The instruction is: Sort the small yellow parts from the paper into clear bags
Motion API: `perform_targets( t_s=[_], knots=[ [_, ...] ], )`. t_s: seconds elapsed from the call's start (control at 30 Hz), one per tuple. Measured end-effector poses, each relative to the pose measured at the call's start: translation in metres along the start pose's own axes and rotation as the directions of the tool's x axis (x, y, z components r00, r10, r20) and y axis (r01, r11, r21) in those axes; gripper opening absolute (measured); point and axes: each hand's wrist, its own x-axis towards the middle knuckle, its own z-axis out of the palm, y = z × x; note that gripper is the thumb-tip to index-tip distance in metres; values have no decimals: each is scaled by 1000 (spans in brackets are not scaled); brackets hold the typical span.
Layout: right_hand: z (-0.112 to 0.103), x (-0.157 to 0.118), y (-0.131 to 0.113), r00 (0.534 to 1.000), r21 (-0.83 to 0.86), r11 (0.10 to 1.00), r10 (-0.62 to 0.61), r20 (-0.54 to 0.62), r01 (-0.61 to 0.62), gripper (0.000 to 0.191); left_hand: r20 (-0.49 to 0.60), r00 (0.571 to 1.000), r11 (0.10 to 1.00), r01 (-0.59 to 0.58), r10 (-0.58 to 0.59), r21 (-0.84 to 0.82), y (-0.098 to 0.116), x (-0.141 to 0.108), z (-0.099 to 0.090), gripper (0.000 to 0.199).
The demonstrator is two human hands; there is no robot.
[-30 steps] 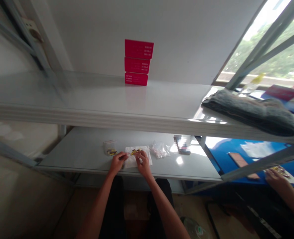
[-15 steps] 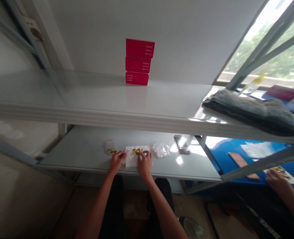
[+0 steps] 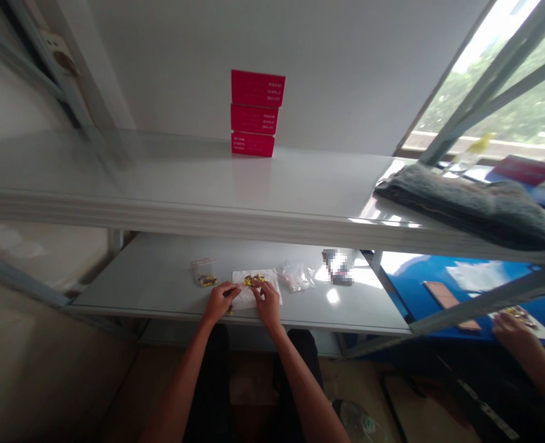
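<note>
You are working with your left hand (image 3: 218, 303) and right hand (image 3: 267, 303) close together but not touching, both resting over the front of the lower shelf (image 3: 138, 271). Your left hand is curled, with its fingers pinching toward a small dark speck beside the paper. Your right fingertips (image 3: 259, 288) are bearing down on the paper near the yellow pieces, though the view is too small to tell whether either hand is really clamped on anything.

A white paper sheet (image 3: 242, 299) is lying under your hands, and a cluster of small gold-yellow pieces (image 3: 254, 281) is sitting on its far part. Just left of it, a small clear zip bag (image 3: 203, 272) is lying with yellow bits inside. To the right, a crumpled clear plastic bag (image 3: 295, 277) is resting, and beyond it a pixelated object (image 3: 338, 266) is catching the light.

Off to the right, a co-worker's hand (image 3: 515, 332) is reaching over a blue surface (image 3: 438, 277) toward a white sheet with gold pieces (image 3: 519, 317). Above you, a grey folded cloth (image 3: 461, 209) is draped on the upper shelf (image 3: 162, 178), and three red boxes (image 3: 254, 114) are standing stacked against the wall.
</note>
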Motion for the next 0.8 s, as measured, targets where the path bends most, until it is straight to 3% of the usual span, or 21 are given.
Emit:
perform_targets(
  t_s=[0.2,0.37,0.43,0.57,0.67,0.8],
  knots=[
    [-1,1,-4,989,67,996,-60,138,51,20,40,999,999,-39,37,31,1,0,0,28],
    [-3,2,-6,962,90,988,-146,231,129,26,17,1000,1000,7,-7,-5,-2,1,-2,32],
    [-3,1,-6,979,22,993,-118,165,116,31,-13,998,997,58,-59,-58,-6,1,-3,34],
    [0,-2,-2,999,-243,970,17,-48,-28,30,-125,981,967,121,-151,-224,-15,1,-1,39],
    [5,-3,4,999,-390,920,22,-39,-36,22,-144,976,949,114,-162,-294,-16,1,0,40],
    [8,-2,8,1000,-446,895,-22,3,21,22,-118,982,962,115,-148,-248,-14,1,0,37]
  ],
)
